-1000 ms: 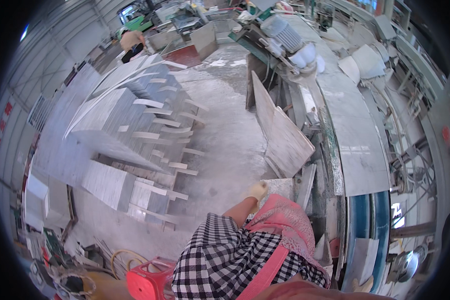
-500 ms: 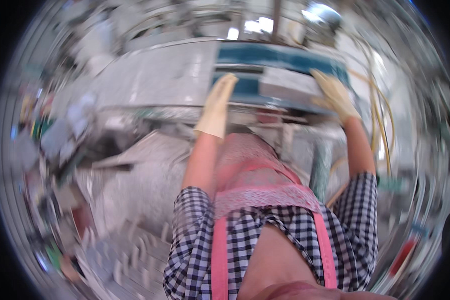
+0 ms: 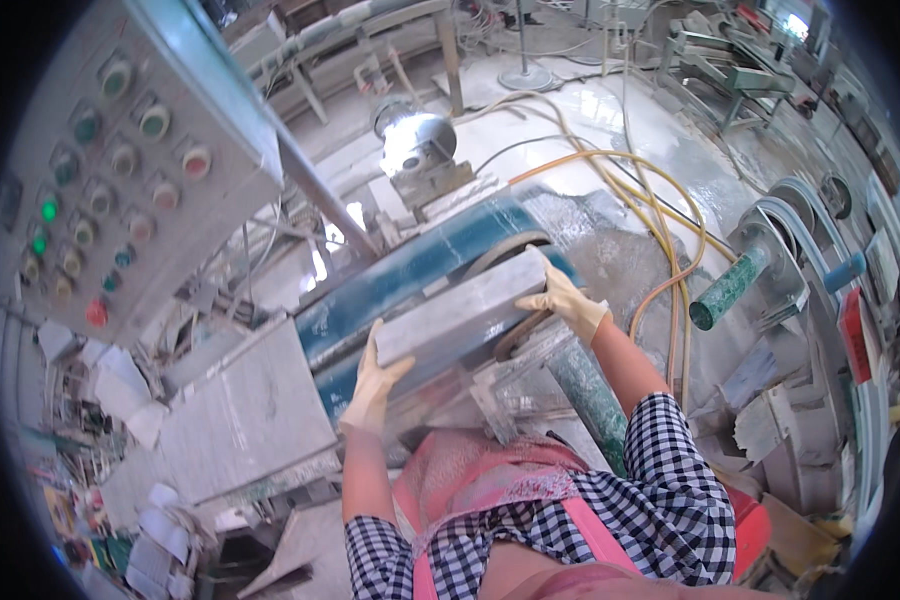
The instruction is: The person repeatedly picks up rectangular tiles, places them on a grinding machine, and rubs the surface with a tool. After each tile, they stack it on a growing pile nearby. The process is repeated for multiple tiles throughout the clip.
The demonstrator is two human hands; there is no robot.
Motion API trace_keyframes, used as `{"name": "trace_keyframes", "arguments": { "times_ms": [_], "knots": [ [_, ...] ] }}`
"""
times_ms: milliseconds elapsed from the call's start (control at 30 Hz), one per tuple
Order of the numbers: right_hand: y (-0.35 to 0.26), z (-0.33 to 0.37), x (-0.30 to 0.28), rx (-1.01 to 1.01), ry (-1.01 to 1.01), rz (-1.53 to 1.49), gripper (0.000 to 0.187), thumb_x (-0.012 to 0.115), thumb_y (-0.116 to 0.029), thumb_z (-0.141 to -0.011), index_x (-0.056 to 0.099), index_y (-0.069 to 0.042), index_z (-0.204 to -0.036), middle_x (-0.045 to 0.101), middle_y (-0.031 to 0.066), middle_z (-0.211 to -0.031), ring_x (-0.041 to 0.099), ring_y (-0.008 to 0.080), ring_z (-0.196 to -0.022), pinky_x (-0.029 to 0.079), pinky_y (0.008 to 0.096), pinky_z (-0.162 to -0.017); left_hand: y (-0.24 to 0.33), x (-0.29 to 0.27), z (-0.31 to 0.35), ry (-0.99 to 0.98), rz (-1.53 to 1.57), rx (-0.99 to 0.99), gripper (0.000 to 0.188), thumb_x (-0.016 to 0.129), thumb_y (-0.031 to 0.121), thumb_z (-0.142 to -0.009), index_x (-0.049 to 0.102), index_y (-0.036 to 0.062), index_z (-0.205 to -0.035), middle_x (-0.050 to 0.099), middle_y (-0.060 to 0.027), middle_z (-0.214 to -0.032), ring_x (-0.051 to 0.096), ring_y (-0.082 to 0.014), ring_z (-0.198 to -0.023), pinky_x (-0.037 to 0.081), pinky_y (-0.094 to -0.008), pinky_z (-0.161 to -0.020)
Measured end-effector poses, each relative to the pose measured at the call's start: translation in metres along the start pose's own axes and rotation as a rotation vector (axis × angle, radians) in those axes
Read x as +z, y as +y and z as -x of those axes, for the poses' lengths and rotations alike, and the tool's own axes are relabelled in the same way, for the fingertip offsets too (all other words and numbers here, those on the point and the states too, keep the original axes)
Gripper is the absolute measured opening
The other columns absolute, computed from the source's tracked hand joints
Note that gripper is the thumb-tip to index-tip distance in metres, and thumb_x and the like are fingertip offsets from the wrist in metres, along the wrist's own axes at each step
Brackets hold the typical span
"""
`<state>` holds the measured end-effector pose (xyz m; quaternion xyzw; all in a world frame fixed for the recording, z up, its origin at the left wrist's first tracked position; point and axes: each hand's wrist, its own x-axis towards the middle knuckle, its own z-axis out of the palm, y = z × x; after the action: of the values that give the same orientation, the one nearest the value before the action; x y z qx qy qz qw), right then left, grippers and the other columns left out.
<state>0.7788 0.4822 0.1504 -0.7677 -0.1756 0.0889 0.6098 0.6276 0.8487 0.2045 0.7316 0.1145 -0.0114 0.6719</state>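
— Head view: what sits at the middle of the frame?

— A pale grey stone slab (image 3: 462,312), long and rectangular with a flat, dull top face. It lies tilted, its lower end toward the left and its upper end toward the right, on a blue machine bed (image 3: 410,275).

— And the fingers?

— Both hands wear cream gloves. The left hand (image 3: 374,385) is clasped on the slab's lower-left end, fingers curled over the edge. The right hand (image 3: 564,297) grips the upper-right end, fingers closed around the corner. The slab is held between them.

— Any panels or marked things around?

— A grey control panel (image 3: 120,150) fills the upper left, with round buttons in green, red and white. A green cylinder (image 3: 728,290) juts out at the right. Further right, near the rim, a red strip (image 3: 854,335) stands upright; its markings are too small to tell. Yellow hoses (image 3: 660,200) loop across the wet floor at the upper right.
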Motion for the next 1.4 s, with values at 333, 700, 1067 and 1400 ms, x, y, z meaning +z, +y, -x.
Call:
{"name": "trace_keyframes", "arguments": {
  "times_ms": [333, 700, 1067, 1400],
  "knots": [
    [-0.036, 0.011, 0.001, 0.145, -0.09, -0.47, 0.1, 0.079, 0.006, -0.071, 0.029, -0.008, -0.157, 0.042, 0.0099, -0.152, 0.04, 0.0205, -0.138, 0.035, 0.0301, -0.111, -0.002, 0.027, 0.013, 0.132, 0.291, 0.034, 0.113, 0.077, -0.012, -0.069, 0.016, 0.0136, -0.16, 0.045, -0.0071, -0.149, 0.047, -0.0229, -0.134, 0.042, -0.038, -0.108],
    [-0.002, -0.021, -0.017, -0.062, -0.187, 0.053, 0.102, 0.093, -0.024, -0.063, 0.04, -0.009, -0.149, 0.059, 0.0129, -0.135, 0.058, 0.0289, -0.122, 0.045, 0.0366, -0.104, -0.053, -0.001, -0.028, 0.034, -0.379, -0.089, 0.074, 0.094, 0.015, -0.061, 0.059, 0.0019, -0.125, 0.07, -0.009, -0.114, 0.065, -0.018, -0.105, 0.052, -0.0328, -0.094],
    [-0.08, -0.006, -0.023, 0.353, -0.349, -0.168, 0.061, 0.075, -0.022, -0.085, 0.053, 0.009, -0.133, 0.061, 0.017, -0.125, 0.062, 0.0269, -0.11, 0.05, 0.0371, -0.095, -0.001, 0.011, -0.022, 0.047, -0.613, 0.048, 0.077, 0.089, 0.027, -0.055, 0.062, 0.0022, -0.123, 0.065, -0.0211, -0.116, 0.061, -0.0364, -0.111, 0.048, -0.0468, -0.093],
    [-0.111, 0.041, 0.014, 0.789, -0.293, -0.011, 0.072, 0.064, -0.047, -0.094, 0.044, 0.0, -0.145, 0.054, 0.0168, -0.136, 0.054, 0.0263, -0.119, 0.043, 0.037, -0.103, -0.031, 0.018, 0.188, 0.181, 0.129, -0.166, 0.079, 0.088, 0.04, -0.067, 0.061, -0.002, -0.128, 0.063, -0.0197, -0.128, 0.061, -0.0301, -0.117, 0.049, -0.04, -0.095]
  ]
}}
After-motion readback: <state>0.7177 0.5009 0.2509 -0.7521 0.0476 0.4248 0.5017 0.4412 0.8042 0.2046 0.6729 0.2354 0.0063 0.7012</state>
